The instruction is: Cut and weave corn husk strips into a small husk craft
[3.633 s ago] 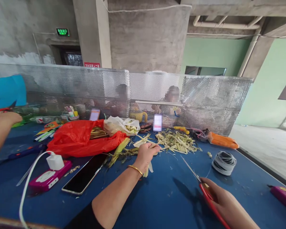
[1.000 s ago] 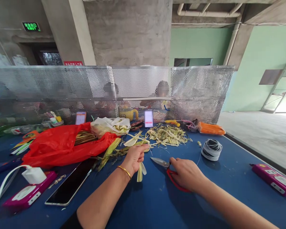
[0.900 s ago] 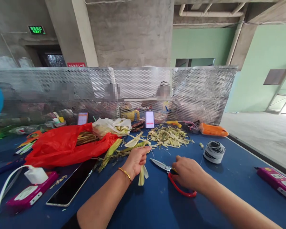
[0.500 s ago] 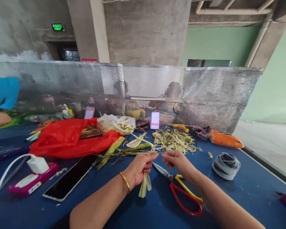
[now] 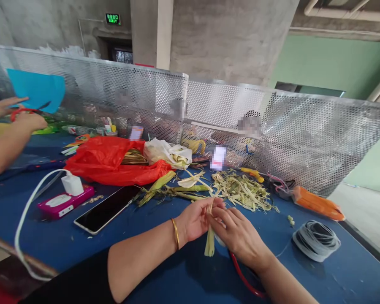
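My left hand is closed around a folded pale green leaf strip that hangs down below its fingers. My right hand meets it from the right, fingers pinched on the top of the same strip. Red-handled scissors lie on the blue table under my right wrist, mostly hidden. Beyond my hands lie long green leaves and a heap of cut leaf scraps.
A red plastic bag, a white bag, a phone and a pink power strip with charger lie to the left. A coil of cord sits right. Another person's hands cut blue paper far left. A perforated metal screen stands behind.
My right hand put the scissors down on the table and came over to the strip in my left hand. The view has swung left and down.
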`<state>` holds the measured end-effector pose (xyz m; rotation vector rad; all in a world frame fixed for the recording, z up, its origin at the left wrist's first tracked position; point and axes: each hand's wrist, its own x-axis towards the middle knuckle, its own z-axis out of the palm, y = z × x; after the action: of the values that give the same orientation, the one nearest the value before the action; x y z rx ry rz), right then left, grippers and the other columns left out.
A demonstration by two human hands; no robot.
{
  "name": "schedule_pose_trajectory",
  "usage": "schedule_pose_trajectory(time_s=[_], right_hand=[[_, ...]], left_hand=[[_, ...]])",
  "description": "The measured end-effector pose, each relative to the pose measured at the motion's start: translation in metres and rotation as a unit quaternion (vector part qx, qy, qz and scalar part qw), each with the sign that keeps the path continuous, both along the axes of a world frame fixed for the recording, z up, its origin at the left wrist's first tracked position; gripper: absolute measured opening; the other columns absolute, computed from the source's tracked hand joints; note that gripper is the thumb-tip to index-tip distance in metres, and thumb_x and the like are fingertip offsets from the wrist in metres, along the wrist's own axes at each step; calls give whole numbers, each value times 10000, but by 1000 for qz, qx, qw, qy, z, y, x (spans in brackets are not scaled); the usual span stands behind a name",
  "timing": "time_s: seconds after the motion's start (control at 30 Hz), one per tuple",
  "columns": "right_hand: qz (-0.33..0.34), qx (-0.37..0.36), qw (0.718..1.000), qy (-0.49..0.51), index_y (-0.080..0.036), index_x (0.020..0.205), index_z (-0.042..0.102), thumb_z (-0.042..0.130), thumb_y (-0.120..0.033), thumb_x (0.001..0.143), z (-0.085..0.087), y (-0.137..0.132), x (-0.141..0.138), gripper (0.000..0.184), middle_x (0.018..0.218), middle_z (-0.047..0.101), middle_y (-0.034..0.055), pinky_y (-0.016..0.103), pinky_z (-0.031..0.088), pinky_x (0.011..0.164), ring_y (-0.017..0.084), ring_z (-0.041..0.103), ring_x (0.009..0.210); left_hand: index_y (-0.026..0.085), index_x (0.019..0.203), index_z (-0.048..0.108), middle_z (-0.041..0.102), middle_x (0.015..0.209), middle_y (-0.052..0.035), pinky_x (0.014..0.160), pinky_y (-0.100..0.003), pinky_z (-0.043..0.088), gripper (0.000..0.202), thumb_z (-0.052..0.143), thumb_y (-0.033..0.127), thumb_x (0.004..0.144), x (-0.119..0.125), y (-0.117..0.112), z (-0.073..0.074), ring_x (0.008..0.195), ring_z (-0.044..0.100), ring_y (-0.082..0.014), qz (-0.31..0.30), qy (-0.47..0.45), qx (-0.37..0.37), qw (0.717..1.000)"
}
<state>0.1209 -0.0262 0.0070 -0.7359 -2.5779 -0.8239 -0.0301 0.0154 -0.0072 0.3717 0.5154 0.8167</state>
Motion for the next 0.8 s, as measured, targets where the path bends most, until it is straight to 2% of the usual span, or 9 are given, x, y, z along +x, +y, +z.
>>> schedule_pose_trajectory(time_s=[0.17, 0.27, 0.33, 0.4, 0.47, 0.53, 0.6, 0.7, 0.8], right_hand=[[27, -22, 999, 24, -172, 940, 636, 435, -95, 930, -5, 1, 1, 216, 946, 678, 86, 337, 478, 787, 186, 619, 827], [16, -100, 972, 212, -198, 956, 643, 437, -192, 942, -7, 5, 8, 206, 966, 678, 94, 322, 494, 764, 196, 628, 882], [-44, -162, 901, 400, -202, 891, 661, 459, -288, 927, -7, 8, 13, 222, 908, 691, 89, 325, 502, 739, 212, 640, 848], [-124, -211, 796, 553, -192, 774, 673, 523, -378, 876, -6, 13, 17, 260, 769, 698, 77, 334, 501, 690, 224, 642, 742], [-177, -251, 706, 638, -177, 698, 675, 600, -444, 797, -4, 18, 19, 295, 656, 685, 67, 328, 485, 623, 223, 621, 650], [-182, -293, 658, 669, -165, 689, 680, 640, -477, 736, -3, 21, 21, 317, 618, 678, 63, 313, 465, 577, 217, 603, 617], [-178, -327, 645, 667, -159, 706, 686, 651, -487, 711, -4, 22, 20, 330, 628, 683, 61, 301, 452, 558, 209, 593, 606], [-178, -346, 665, 638, -158, 700, 683, 641, -488, 709, -6, 21, 17, 333, 643, 685, 58, 296, 443, 566, 201, 586, 608], [-178, -352, 675, 624, -156, 697, 677, 630, -492, 714, -8, 19, 14, 339, 643, 677, 52, 290, 431, 558, 196, 574, 605]], left_hand=[[102, 919, 632, 680, 731, -49, 611, -220, 499, 149, 531, 203, 876, 3, -3, -4, 598, 641, -120, -18, 20, 0, 1000], [98, 876, 625, 669, 692, -59, 609, -239, 504, 268, 479, 319, 909, 5, -6, -4, 604, 644, -137, -22, 69, 21, 997], [103, 861, 611, 691, 733, -82, 599, -243, 505, 279, 486, 349, 901, 6, -10, -2, 620, 652, -144, -3, 135, 50, 990], [118, 891, 590, 711, 773, -97, 569, -232, 495, 216, 545, 327, 863, 6, -13, 2, 617, 658, -145, 15, 199, 87, 976], [136, 935, 555, 715, 752, -87, 541, -222, 486, 187, 584, 286, 827, 6, -16, 5, 582, 653, -140, 27, 237, 117, 964], [146, 1006, 522, 716, 738, -74, 526, -215, 484, 233, 591, 224, 798, 6, -18, 7, 557, 647, -134, 29, 252, 132, 958], [151, 1110, 499, 724, 759, -68, 508, -207, 477, 359, 597, 174, 764, 6, -18, 8, 544, 646, -129, 28, 261, 146, 954], [175, 1240, 473, 732, 777, -59, 468, -205, 460, 526, 621, 183, 735, 6, -18, 7, 535, 655, -142, 11, 268, 168, 949], [162, 1137, 579, 733, 780, -71, 445, -197, 441, 412, 632, 221, 733, 7, -19, 4, 516, 651, -139, -41, 277, 194, 940]])
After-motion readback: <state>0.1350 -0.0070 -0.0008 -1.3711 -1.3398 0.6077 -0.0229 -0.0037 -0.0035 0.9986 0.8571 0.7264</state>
